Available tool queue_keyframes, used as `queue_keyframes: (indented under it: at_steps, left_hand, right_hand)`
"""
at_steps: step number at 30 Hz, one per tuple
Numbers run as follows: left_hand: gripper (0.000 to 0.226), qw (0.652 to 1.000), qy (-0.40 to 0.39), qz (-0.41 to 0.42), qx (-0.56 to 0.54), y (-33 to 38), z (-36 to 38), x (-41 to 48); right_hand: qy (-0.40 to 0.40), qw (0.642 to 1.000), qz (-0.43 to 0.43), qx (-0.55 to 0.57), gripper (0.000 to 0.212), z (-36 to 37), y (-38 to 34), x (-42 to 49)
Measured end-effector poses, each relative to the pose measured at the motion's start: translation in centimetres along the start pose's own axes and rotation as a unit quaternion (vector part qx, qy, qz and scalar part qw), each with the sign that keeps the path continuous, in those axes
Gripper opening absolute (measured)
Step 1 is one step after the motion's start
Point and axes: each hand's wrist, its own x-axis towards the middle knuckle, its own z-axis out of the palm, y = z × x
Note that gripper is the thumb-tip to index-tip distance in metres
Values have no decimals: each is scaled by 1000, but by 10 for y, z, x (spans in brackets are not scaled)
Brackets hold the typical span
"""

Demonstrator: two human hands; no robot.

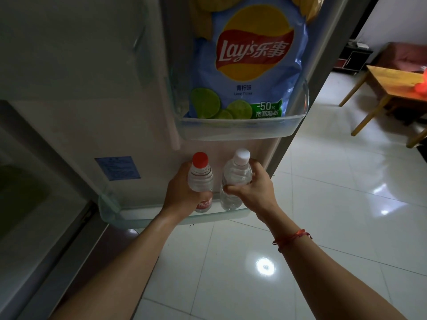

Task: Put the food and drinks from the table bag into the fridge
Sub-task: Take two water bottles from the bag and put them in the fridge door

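Note:
The fridge door (129, 93) stands open in front of me. A blue Lay's chips bag (249, 63) sits upright in the upper clear door shelf (242, 128). My left hand (182, 190) is shut on a red-capped water bottle (200, 179). My right hand (251, 188) is shut on a white-capped water bottle (236, 179). Both bottles stand upright side by side, their lower ends inside the lower door shelf (129, 215). Whether their bases touch the shelf floor I cannot tell.
The dark fridge interior (34, 192) lies to the left. Glossy white floor tiles (323, 204) spread to the right. A wooden table (392, 86) with a red bag (421, 87) on it stands at the far right, with dark furniture behind it.

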Motion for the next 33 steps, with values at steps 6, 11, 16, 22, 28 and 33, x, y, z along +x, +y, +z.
queue_keyframes:
  at_steps: [6,11,16,22,28,33]
  left_hand:
    - [57,1000,4,-3,0,-5,4,3]
    - [56,1000,-4,5,13,-6,4,7]
    - [54,1000,-14,13,20,-8,3,8]
    - [55,999,-22,15,29,-10,2,5]
    - [61,999,-19,15,29,-9,3,4]
    - [66,999,-16,9,28,-10,3,4]
  right_hand:
    - [3,1000,4,-12,80,4,6,1]
    - [6,1000,0,-10,78,6,6,1]
    - [11,1000,2,-10,79,10,7,1]
    - [15,1000,-7,-15,82,11,5,0]
    - [3,1000,6,-8,81,9,5,-2]
    - [-18,1000,14,-16,77,6,7,-4]
